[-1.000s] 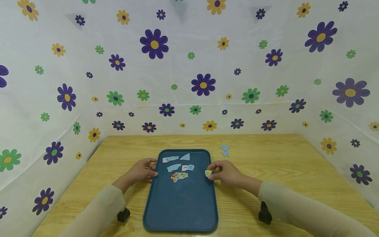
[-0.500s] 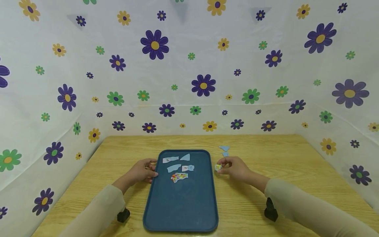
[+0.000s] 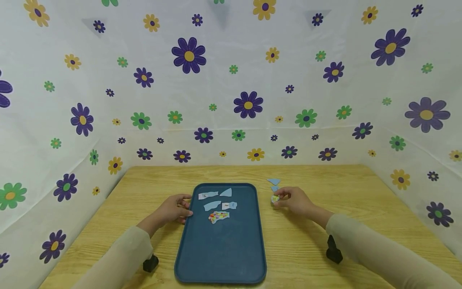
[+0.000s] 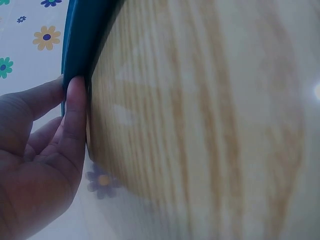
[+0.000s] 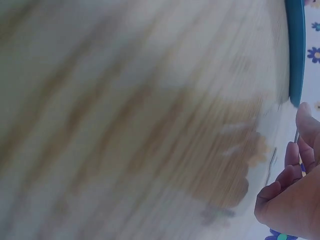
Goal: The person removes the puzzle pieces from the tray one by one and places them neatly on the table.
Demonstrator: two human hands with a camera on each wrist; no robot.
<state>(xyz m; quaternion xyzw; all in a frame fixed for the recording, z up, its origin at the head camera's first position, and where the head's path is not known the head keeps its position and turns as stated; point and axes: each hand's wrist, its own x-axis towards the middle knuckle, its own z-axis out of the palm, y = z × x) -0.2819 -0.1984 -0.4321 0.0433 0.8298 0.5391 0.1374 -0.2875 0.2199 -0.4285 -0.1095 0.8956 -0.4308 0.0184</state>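
Note:
My left hand [image 3: 175, 208] grips the left rim of a dark blue tray [image 3: 220, 257], thumb above and fingers round the edge; the left wrist view shows this hand [image 4: 50, 145] pinching the tray's edge [image 4: 80, 45]. Between thumb and fingertips, my right hand [image 3: 294, 199] pinches a small pale scrap with a yellow print [image 3: 275, 198], right of the tray. In the right wrist view the hand [image 5: 295, 185] is partly cut off at the frame's edge. On the tray's far half lie several irregular flat pieces, among them a multicoloured piece [image 3: 218, 217] and a plain light-blue piece [image 3: 212, 206].
Beyond the right hand, a light-blue triangular piece [image 3: 274, 181] and a smaller light-blue piece [image 3: 275, 188] lie on the wooden table [image 3: 325, 180]. White flower-printed sheets [image 3: 231, 80] stand round the table's back and sides.
My right hand has carried the printed scrap off the tray's right rim, rightward and away from me, close to the two light-blue pieces. The left hand stays on the tray.

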